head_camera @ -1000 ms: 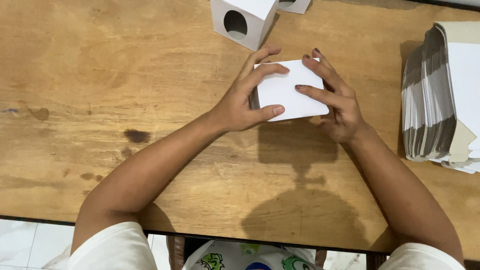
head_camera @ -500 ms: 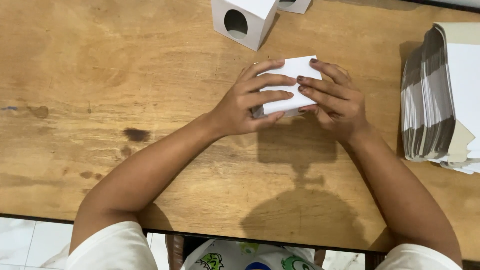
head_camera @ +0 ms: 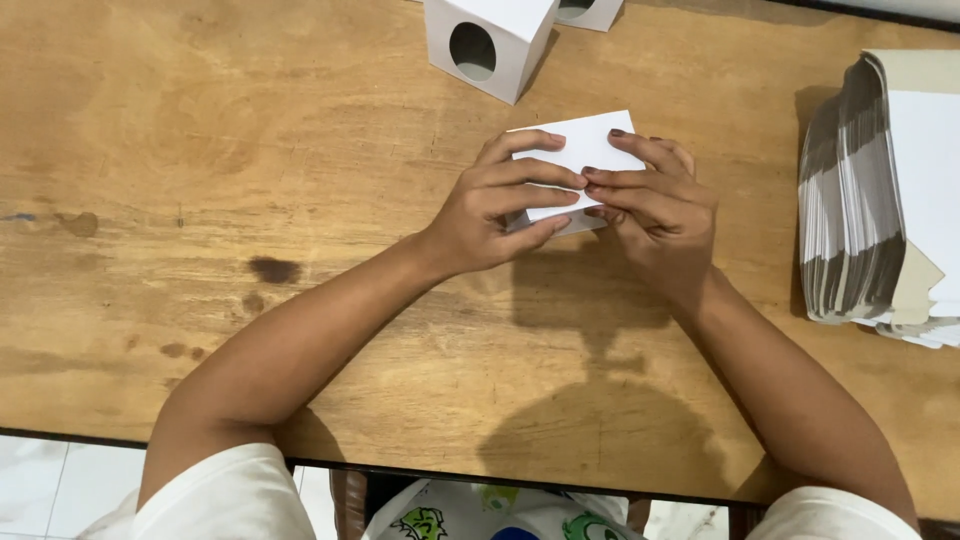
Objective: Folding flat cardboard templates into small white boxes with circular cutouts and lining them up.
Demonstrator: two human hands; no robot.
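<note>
Pressing down on a small white cardboard box [head_camera: 580, 150] at the upper middle of the frame, both hands now crowd over its top face on the wooden counter [head_camera: 200, 150]. The left hand [head_camera: 490, 205] grips the box's left side, fingers laid across the top and thumb tucked along the near edge; the right hand [head_camera: 655, 200] clasps it from the right, its fingertips meeting those of the left near the box's centre. A second earlier the fingers were spread wide and most of the white face showed; they have since drawn together and cover the near half, and the visible face looks smaller and tipped away, which suggests a panel or flap being folded shut and pressed home, though the fold itself is hidden under the fingers.

A finished white box with a round hole [head_camera: 488, 40] stands well apart at the top edge, another white box [head_camera: 590, 10] partly out of view beside it. A thick stack of flat cardboard blanks [head_camera: 870, 190] lies at the right edge.
</note>
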